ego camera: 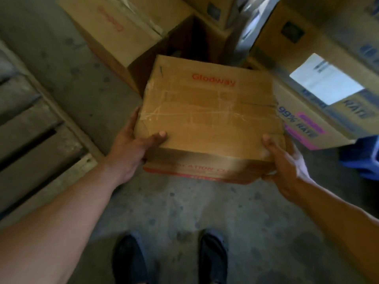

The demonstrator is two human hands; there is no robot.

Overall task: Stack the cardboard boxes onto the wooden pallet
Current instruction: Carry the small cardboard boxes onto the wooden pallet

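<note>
Cardboard box (209, 117): brown, taped across the top, red "Glodway" print near its far edge and a red band with blurred lettering on the near face. Held clear of the concrete floor (184, 212), in the middle of the scene, directly beyond the person's two dark shoes (131, 261).

Left hand (133, 148): clasped on the box's near left corner, thumb lying flat on the top face, fingers wrapped down the left side and out of sight.

Right hand (285, 160): clasped on the near right corner, thumb on the top face, palm against the right side; the fingers seem to curl under the bottom edge, though blur makes that uncertain. Both forearms are bare and reach in from the near corners, so the box sits squarely between the two hands.

Wooden pallet (34, 128): on the floor at the left, grey weathered slats with dark gaps, well apart from the held box, nothing visible on the part shown.

Other stock, far side: a second brown carton (117, 27) with red print, lying at the far left; a printed carton (320, 83) at the right carrying a white label (326, 78) and purple and blue lettering reading "99%", just beside the held box's right edge.

Blue item (361, 156): at the right edge, near the printed carton; too blurred to identify.
</note>
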